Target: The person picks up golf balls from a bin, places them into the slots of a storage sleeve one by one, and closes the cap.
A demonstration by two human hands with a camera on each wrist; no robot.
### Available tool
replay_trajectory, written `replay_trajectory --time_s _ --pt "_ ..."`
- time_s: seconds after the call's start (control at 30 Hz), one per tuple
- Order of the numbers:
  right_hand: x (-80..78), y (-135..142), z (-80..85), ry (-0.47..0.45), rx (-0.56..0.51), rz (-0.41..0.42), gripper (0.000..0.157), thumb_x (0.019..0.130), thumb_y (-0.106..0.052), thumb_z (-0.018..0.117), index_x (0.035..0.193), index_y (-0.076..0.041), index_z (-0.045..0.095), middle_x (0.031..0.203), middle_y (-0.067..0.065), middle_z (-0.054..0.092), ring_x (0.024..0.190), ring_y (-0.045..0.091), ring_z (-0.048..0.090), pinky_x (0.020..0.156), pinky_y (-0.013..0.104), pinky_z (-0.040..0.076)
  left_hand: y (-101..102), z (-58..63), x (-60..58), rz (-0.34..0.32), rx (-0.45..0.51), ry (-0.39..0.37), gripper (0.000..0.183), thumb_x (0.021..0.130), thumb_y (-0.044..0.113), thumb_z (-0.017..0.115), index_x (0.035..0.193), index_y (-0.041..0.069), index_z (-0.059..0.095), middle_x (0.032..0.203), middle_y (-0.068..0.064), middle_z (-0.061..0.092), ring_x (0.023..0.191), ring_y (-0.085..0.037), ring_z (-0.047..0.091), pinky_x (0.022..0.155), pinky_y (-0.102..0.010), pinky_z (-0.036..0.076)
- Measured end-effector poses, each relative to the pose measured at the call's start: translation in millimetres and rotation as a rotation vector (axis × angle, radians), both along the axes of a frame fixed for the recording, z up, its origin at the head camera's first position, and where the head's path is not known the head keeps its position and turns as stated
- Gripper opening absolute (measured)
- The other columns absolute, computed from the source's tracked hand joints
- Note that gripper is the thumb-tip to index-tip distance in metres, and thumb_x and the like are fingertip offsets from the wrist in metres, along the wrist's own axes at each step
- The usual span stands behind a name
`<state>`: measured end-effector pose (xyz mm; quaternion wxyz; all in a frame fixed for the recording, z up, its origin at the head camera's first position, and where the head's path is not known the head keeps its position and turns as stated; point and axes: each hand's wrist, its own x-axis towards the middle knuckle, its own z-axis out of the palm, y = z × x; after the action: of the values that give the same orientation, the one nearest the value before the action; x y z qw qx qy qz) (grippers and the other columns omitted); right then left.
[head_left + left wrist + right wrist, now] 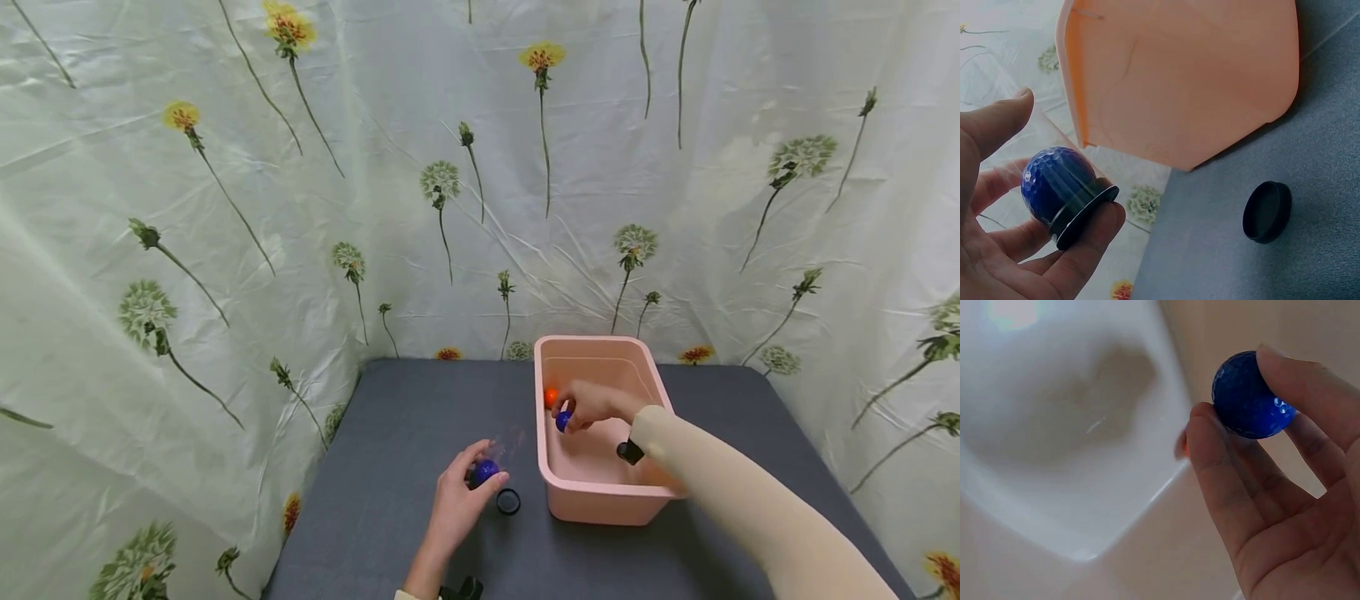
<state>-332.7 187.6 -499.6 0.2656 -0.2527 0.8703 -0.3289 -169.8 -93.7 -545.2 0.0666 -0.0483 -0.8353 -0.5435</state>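
My left hand [456, 502] grips a clear plastic tube [510, 448] over the table, left of the pink bin [600, 504]. Inside the tube, a blue golf ball [1055, 181] sits against the black end cap [1084, 217]. My right hand [592, 403] reaches into the bin from the right and pinches a second blue golf ball [1252, 397] between thumb and fingers. Just beyond those fingers an orange ball [551, 396] lies by the bin's left wall. A loose black cap [1267, 212] rests on the table beside my left hand.
The bin's raised rim [542, 433] stands between my two hands. Dark grey cloth covers the table [420, 408]. A pale curtain with a dandelion print [480, 208] hangs along the back and sides.
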Motion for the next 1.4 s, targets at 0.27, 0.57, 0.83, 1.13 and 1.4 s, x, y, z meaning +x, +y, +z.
replay_trajectory --time_s 0.27,0.57,0.83,1.13,1.4 --pt "9.3 2 17.2 0.05 -0.047 0.036 0.035 0.083 -0.003 0.08 0.117 -0.003 0.07 0.104 0.013 0.07 0.086 0.022 0.066 0.075 0.038 0.058 0 0.6 -0.6 0.013 -0.015 -0.011 0.054 0.084 0.04 0.082 0.132 0.023 0.064 0.117 -0.006 0.065 0.1 -0.023 0.063 0.081 -0.044 0.056" --pt "19.4 13 28.3 0.137 -0.084 0.075 0.029 0.085 -0.006 0.08 0.112 -0.013 0.071 0.105 0.009 0.07 0.092 0.025 0.066 0.076 0.035 0.057 -1 -1.2 0.9 -0.004 -0.032 -0.017 0.057 0.083 0.046 0.081 0.132 0.022 0.065 0.114 -0.003 0.065 0.1 -0.02 0.062 0.081 -0.04 0.055" --pt "36.8 15 42.3 0.168 -0.168 0.06 0.031 0.087 -0.008 0.079 0.116 -0.013 0.071 0.104 0.008 0.071 0.094 0.026 0.067 0.078 0.035 0.057 -4 -0.6 0.3 0.001 -0.051 -0.024 0.055 0.083 0.046 0.082 0.131 0.023 0.066 0.112 -0.003 0.065 0.1 -0.021 0.061 0.08 -0.043 0.055" --pt "51.0 15 51.5 0.217 -0.218 -0.042 0.035 0.087 -0.012 0.08 0.12 -0.012 0.07 0.111 0.005 0.07 0.093 0.023 0.069 0.075 0.032 0.057 -4 -1.1 -0.3 0.018 -0.049 -0.036 0.055 0.082 0.047 0.082 0.131 0.025 0.066 0.111 -0.002 0.065 0.098 -0.021 0.061 0.079 -0.041 0.056" --pt "64.2 9 59.4 0.256 -0.278 -0.117 0.034 0.086 -0.017 0.082 0.118 -0.016 0.071 0.112 0.005 0.07 0.093 0.022 0.068 0.075 0.032 0.057 -4 0.5 -1.5 0.03 -0.028 -0.018 0.052 0.081 0.05 0.082 0.127 0.032 0.067 0.104 0.003 0.062 0.091 -0.018 0.059 0.072 -0.033 0.055"
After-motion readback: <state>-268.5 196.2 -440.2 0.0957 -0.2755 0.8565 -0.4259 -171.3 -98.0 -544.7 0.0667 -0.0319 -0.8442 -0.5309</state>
